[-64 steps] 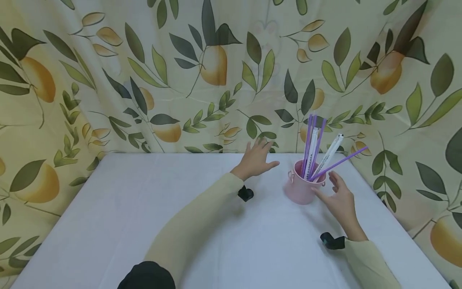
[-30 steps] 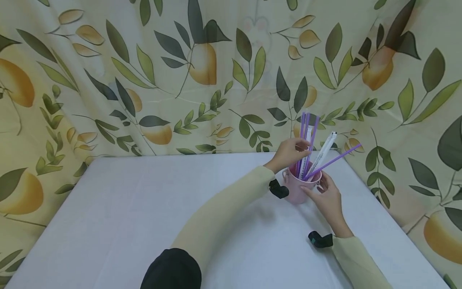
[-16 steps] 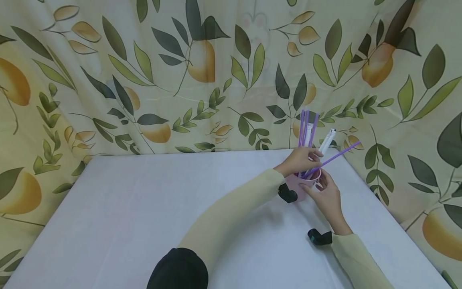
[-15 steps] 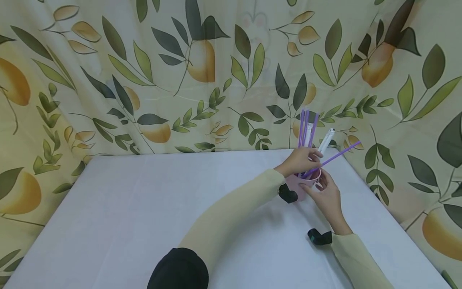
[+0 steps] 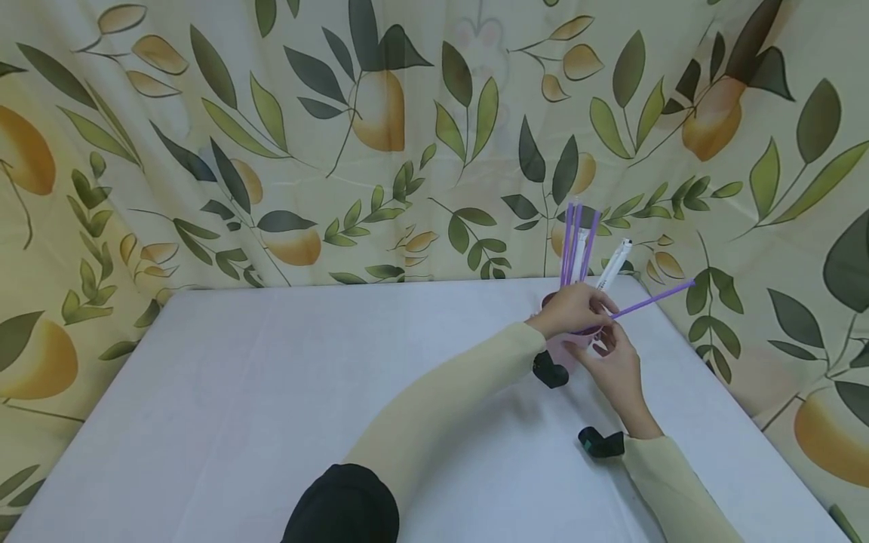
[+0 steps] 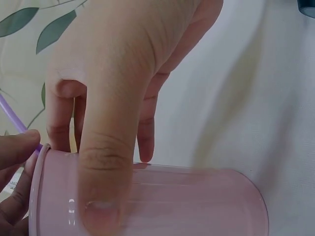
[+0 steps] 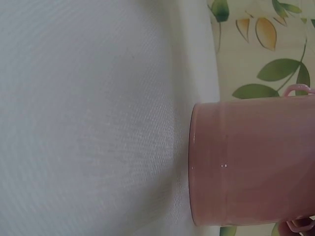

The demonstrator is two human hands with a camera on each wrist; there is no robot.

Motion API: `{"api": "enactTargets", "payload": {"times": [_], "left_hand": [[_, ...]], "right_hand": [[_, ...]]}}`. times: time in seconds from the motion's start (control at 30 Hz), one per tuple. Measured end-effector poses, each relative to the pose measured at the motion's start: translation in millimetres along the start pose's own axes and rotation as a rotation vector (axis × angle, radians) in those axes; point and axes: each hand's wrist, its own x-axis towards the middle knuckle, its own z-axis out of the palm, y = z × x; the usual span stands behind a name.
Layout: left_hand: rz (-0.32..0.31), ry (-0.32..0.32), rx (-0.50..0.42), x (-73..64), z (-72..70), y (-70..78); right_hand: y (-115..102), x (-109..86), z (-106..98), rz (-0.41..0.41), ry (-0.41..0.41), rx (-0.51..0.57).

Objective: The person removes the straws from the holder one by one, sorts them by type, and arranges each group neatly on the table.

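Observation:
A pink bucket [image 6: 197, 206] with small ring handles stands on the white-covered table, partly hidden by the hands in the head view. My right hand [image 5: 614, 369] holds its right side, thumb on the front wall, other fingers behind. Above the rim, my left hand [image 5: 575, 309] pinches a slanting purple straw [image 5: 653, 299], whose upper end sticks out to the right. The left fingertips [image 6: 19, 147] show at the rim in the left wrist view. Several upright purple straws [image 5: 567, 245] and white printed sticks [image 5: 614, 264] rise from the bucket behind the left hand.
The white tablecloth [image 5: 305, 392] reaches back to a curtain [image 5: 421, 188] printed with leaves and fruit. Black wrist cameras, such as the right one [image 5: 600, 443], hang below the sleeves. A dark round shape [image 5: 342, 505] covers the left upper arm.
My left hand has come from the left over the bucket, down to the slanting straw, and taken hold of it; the straw's end has shifted right. My right hand has closed around the bucket.

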Motion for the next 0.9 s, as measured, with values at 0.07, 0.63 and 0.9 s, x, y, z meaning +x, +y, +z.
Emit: {"api": "enactTargets", "payload": {"times": [0.07,0.63,0.9], "left_hand": [[0.016,-0.005,-0.006,-1.8,-1.0,0.0],[0.103,0.234,-0.075,-7.0,-43.4,27.1],[0.132,0.316,-0.173,-15.0,-83.4,42.8]], "right_hand": [[-0.6,0.6,0.4,0.0,0.001,0.002],[10.8,4.1,2.8,-0.01,-0.003,-0.004],[56.3,22.2,14.2,-0.018,0.024,-0.057]]}}
